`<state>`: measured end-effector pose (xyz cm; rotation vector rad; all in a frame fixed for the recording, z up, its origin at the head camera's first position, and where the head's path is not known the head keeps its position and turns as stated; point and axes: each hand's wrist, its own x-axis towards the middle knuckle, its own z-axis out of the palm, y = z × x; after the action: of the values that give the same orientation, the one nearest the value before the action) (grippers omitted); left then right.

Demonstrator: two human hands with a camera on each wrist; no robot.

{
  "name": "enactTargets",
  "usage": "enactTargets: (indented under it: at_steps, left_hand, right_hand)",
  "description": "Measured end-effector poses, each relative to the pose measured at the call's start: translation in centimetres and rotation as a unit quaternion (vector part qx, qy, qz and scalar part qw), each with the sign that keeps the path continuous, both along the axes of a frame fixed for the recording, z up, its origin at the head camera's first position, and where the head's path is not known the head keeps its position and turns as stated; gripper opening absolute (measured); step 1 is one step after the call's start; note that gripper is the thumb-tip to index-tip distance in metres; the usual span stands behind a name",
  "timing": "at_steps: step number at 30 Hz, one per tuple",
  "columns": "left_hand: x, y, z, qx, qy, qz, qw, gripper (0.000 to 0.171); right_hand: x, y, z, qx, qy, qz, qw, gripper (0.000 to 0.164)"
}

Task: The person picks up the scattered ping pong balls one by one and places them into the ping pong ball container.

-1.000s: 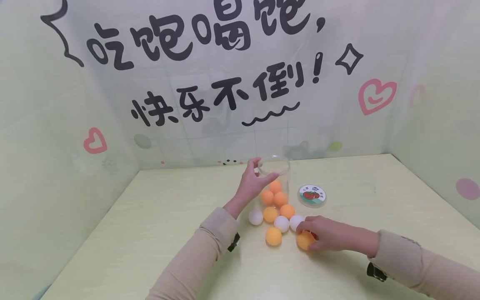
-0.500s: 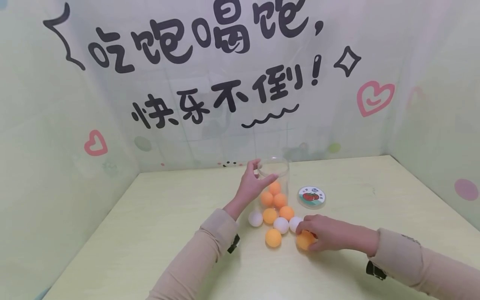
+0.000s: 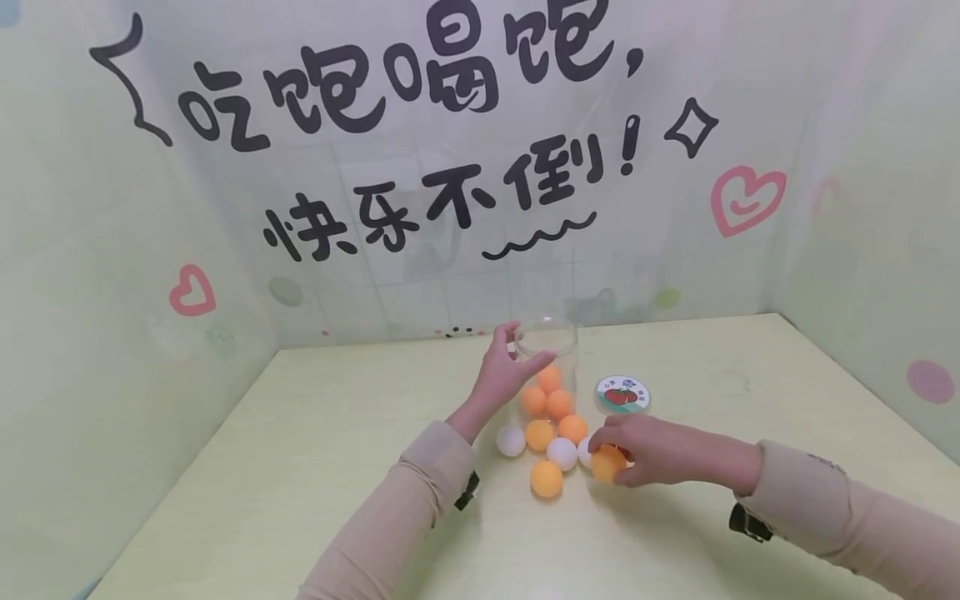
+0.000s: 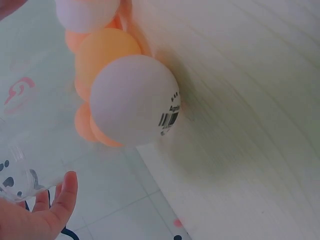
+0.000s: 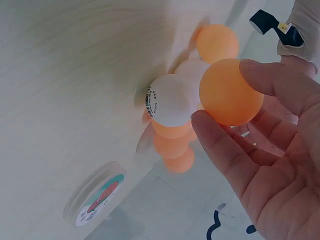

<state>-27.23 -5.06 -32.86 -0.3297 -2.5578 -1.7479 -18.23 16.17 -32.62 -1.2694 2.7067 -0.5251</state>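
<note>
My left hand (image 3: 502, 375) grips the upper part of a clear plastic jar (image 3: 567, 350), thumb on the near side. Inside the upright jar, orange ping-pong balls (image 3: 549, 379) show through the wall. Between thumb and fingers, my right hand (image 3: 660, 450) pinches another orange ping-pong ball (image 5: 231, 92), a little above the table. Close in front of the jar lie loose orange balls (image 3: 546, 479) and white balls (image 3: 562, 454). One white ball (image 4: 134, 100) with printed marks is large in the left wrist view, beside the jar's left front. My right fingers partly cover another white ball.
A round lid (image 3: 623, 394) with a printed label lies on the table (image 3: 337, 467) to the right of the jar. A printed cloth wall (image 3: 420, 283) stands close behind the jar, with side walls left and right.
My right hand has raised its orange ball slightly off the table, up and a touch left in the head view. The left hand stays on the jar. The head view has tilted slightly.
</note>
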Motion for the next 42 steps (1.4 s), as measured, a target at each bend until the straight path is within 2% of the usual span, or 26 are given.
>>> enactTargets:
  at_steps: [6,17,24,32,38,42]
  left_hand:
    - [0.0,0.0,-0.1,-0.001,0.004,0.001,1.0000,0.076]
    - [0.0,0.0,-0.1,-0.002,-0.006,0.001,1.0000,0.075]
    - [0.0,0.0,-0.1,-0.004,-0.002,0.002,1.0000,0.076]
    - [0.0,0.0,-0.1,-0.007,-0.001,0.006,1.0000,0.076]
    - [0.0,0.0,-0.1,-0.007,0.002,0.006,1.0000,0.076]
    - [0.0,0.0,-0.1,-0.008,0.001,0.004,1.0000,0.076]
  right_hand:
    - [-0.4,-0.1,0.8,0.008,0.011,0.000,1.000,0.029]
    - [-1.1,-0.3,2.6,0.011,0.072,0.001,0.997,0.026]
    - [-1.5,-0.5,3.8,0.010,0.060,-0.006,0.998,0.026]
    - [-1.9,-0.9,5.1,0.028,0.068,-0.022,0.997,0.028]
    - [-2.3,-0.9,6.0,0.014,0.086,-0.021,0.996,0.028]
    - [-2.5,-0.9,6.7,0.025,0.082,-0.030,0.996,0.029]
